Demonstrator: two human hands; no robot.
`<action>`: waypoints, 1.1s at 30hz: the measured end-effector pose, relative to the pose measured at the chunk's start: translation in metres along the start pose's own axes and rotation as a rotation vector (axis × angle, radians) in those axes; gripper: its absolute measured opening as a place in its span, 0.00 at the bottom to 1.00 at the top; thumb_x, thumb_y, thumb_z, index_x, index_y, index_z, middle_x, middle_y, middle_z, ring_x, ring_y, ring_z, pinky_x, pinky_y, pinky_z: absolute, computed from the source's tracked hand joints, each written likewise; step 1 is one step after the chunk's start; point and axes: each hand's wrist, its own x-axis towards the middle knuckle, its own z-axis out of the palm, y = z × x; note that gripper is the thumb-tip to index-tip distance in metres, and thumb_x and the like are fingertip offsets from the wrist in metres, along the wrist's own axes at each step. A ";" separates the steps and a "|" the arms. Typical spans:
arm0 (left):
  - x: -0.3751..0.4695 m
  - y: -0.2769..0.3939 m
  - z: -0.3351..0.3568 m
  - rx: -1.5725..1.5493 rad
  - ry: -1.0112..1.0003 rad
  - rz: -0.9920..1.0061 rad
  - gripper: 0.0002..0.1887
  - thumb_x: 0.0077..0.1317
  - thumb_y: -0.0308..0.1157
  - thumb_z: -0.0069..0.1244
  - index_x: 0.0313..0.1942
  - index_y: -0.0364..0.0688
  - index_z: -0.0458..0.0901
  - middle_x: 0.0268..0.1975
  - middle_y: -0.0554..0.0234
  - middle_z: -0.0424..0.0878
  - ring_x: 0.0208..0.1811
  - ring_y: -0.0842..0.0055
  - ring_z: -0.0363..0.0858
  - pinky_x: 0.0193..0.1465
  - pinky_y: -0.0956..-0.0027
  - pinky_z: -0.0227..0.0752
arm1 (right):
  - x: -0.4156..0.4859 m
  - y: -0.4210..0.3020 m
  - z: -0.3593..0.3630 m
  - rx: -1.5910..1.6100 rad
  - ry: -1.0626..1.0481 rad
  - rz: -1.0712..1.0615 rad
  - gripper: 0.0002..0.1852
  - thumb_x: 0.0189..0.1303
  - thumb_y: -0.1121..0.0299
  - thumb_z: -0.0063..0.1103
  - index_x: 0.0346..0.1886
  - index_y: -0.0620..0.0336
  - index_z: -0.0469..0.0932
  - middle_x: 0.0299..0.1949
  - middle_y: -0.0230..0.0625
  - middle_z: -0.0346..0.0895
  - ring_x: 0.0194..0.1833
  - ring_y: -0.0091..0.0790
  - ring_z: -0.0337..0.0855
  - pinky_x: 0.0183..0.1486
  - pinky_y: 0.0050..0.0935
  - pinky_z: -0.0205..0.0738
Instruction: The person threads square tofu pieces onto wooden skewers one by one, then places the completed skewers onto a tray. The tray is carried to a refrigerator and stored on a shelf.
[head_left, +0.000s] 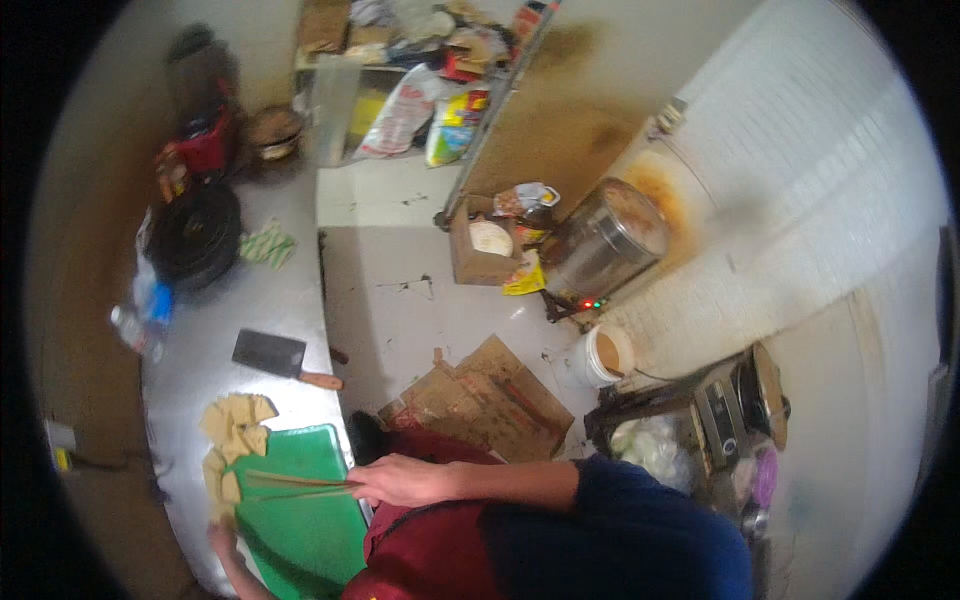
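Observation:
My right hand (405, 481) grips a long, thin tool (296, 482), blurred into streaks, over a green cutting board (307, 525). Its exact kind cannot be told. My left hand (224, 534) is at the board's left edge, at the lower end of a row of beige pieces that look like cut dough (225, 424). Whether its fingers hold a piece is unclear. The pieces curve along the board's upper left corner, some overlapping. A cleaver with a wooden handle (270, 352) lies flat on the metal table (289, 300), beyond the board.
A black round pan or lid (196, 234), a checked cloth (268, 244) and a plastic bottle (129, 328) lie farther along the table. Flattened cardboard (480, 397) covers part of the floor. A white bucket (600, 356), a cardboard box (480, 266) and a metal drum (607, 240) stand to the right.

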 end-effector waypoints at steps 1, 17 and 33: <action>-0.018 0.016 -0.003 -0.198 -0.005 -0.013 0.14 0.75 0.38 0.59 0.54 0.39 0.83 0.46 0.55 0.87 0.44 0.72 0.85 0.45 0.66 0.80 | 0.003 -0.002 0.001 -0.092 -0.018 -0.009 0.20 0.85 0.52 0.47 0.52 0.62 0.76 0.32 0.45 0.84 0.36 0.54 0.88 0.40 0.48 0.80; -0.207 0.209 0.080 -1.139 -0.122 0.105 0.18 0.82 0.35 0.50 0.65 0.37 0.79 0.66 0.55 0.83 0.65 0.72 0.81 0.69 0.67 0.75 | 0.101 -0.046 0.028 0.203 -0.074 -0.103 0.17 0.84 0.58 0.48 0.54 0.62 0.79 0.32 0.43 0.88 0.40 0.52 0.91 0.45 0.48 0.83; -0.277 0.245 0.088 -1.517 0.237 -0.064 0.19 0.83 0.36 0.52 0.66 0.37 0.73 0.64 0.57 0.82 0.67 0.64 0.83 0.74 0.57 0.79 | 0.078 -0.111 0.013 -0.071 -0.289 0.159 0.14 0.80 0.63 0.59 0.55 0.64 0.82 0.35 0.41 0.92 0.39 0.37 0.94 0.44 0.36 0.84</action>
